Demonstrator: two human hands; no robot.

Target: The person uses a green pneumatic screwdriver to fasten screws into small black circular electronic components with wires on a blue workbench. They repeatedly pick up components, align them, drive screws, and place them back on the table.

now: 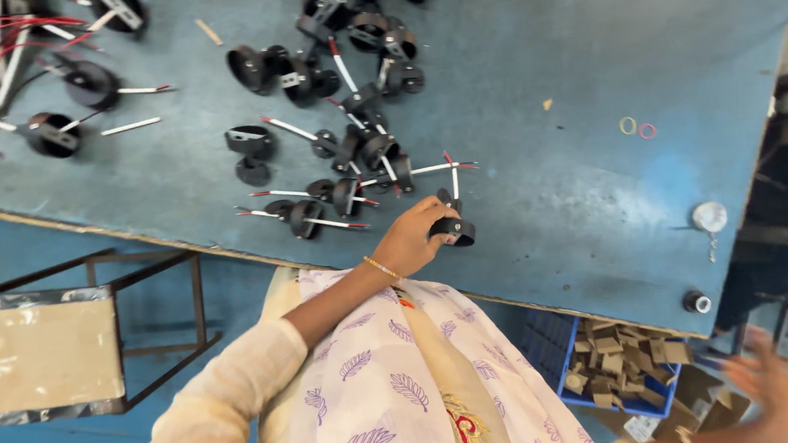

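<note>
My left hand (pixel 411 239) rests at the near edge of the blue worktable (pixel 540 172) and is closed on a small black round part (pixel 452 227) with thin white and red-tipped wires sticking up from it. Just beyond it lies a pile of several similar black parts with wires (pixel 349 131). My right hand (pixel 782 390) is blurred at the lower right, off the table, with fingers spread and nothing visible in it. It hovers beside a blue crate (pixel 545 350) holding small brown cardboard pieces (pixel 620 358).
More black parts with red wires (pixel 46 80) lie at the far left of the table. A metal-frame stool with a taped cardboard seat (pixel 44 352) stands at the left. Two rubber bands (pixel 637 127), a round metal piece (pixel 709 216) and a small black cap (pixel 695 301) lie on the right.
</note>
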